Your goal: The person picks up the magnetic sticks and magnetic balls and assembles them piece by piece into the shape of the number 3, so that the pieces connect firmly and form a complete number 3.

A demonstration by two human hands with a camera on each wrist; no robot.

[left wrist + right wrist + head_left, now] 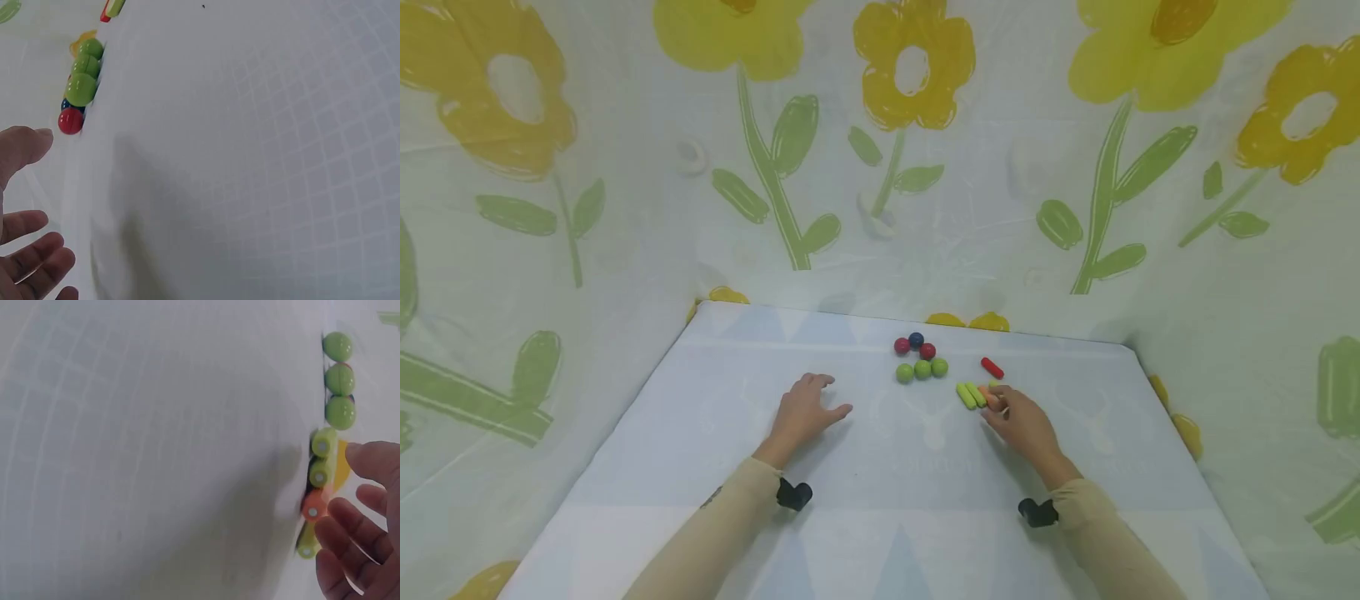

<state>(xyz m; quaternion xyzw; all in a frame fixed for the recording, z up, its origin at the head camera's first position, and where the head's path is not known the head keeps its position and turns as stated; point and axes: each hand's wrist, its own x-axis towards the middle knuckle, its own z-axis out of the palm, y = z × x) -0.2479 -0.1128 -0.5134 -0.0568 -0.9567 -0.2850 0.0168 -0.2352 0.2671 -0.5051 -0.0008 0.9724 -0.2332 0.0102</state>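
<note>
My right hand [1024, 427] is at a row of small cylinders on the table, its fingers loosely bent and its thumb apart. In the right wrist view its fingertips are beside an orange cylinder [314, 504]; whether they touch it I cannot tell. Two yellow-green cylinders [971, 395] lie left of the orange one, and another yellow-green cylinder [307, 547] is partly hidden by the fingers. Behind them lies a red cylinder [992, 367]. My left hand [802, 414] hovers over the table with fingers spread and holds nothing.
Three green balls [922, 369] form a row between the hands, farther back. Just behind them are two red balls [902, 345] and a blue ball [916, 340]. A flower-printed curtain [970, 208] encloses the white table [865, 467] at the back and sides.
</note>
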